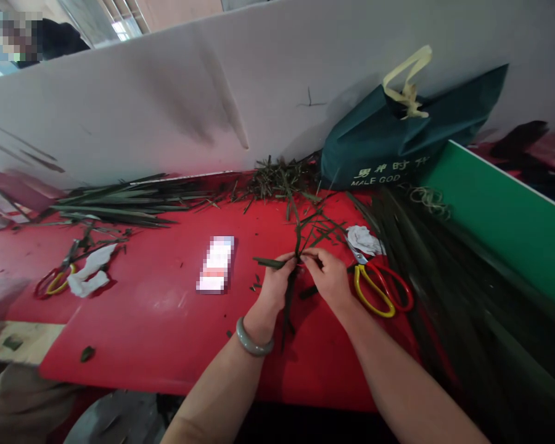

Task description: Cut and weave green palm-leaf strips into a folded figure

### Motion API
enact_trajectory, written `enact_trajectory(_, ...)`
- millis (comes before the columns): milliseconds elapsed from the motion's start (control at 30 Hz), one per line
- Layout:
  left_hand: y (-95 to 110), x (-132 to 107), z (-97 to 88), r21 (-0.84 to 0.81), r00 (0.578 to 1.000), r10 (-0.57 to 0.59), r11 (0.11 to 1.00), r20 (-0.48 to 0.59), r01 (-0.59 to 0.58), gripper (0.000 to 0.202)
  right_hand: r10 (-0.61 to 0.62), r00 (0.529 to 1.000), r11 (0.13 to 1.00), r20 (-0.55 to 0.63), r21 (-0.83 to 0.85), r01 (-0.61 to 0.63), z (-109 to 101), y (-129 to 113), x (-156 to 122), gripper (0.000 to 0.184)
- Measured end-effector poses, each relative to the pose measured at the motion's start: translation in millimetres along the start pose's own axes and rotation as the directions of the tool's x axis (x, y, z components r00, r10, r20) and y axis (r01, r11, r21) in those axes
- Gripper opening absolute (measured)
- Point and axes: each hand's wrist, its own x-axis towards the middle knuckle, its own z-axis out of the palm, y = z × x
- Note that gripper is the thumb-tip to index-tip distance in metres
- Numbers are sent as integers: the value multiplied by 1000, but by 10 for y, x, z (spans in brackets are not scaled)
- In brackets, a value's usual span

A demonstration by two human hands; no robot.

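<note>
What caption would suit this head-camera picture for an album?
Left hand and right hand pinch green leaf strips over a red table, scissors alongside.

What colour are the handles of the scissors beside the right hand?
One handle is yellow, the other red; the head view shows the scissors clearly.

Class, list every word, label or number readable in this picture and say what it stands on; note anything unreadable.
"MALE GOD": pale print on the dark green bag; what follows is hidden.
"男神时代", as far as it reads: the line above, on the same bag.
On the red table, the flat card: pixelated, unreadable.
On the nearer scissors and the held leaf strips: no text visible.
</note>
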Motion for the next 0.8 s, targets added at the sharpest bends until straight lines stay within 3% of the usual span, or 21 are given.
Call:
enact_trajectory(200,-1,-21,40,124,994,102,987,-27,-97,13,-5,998,995,59,-100,11,50,9,19,21)
enact_trajectory(667,-94,-13,8,-40,998,-55,998,42,57,14,18,992,999,124,32,-23,22,33,59,20)
enact_trajectory(800,-38,-12,19,-119,998,-53,991,23,55,16,108,991,981,78,153,-119,17,68,60,26)
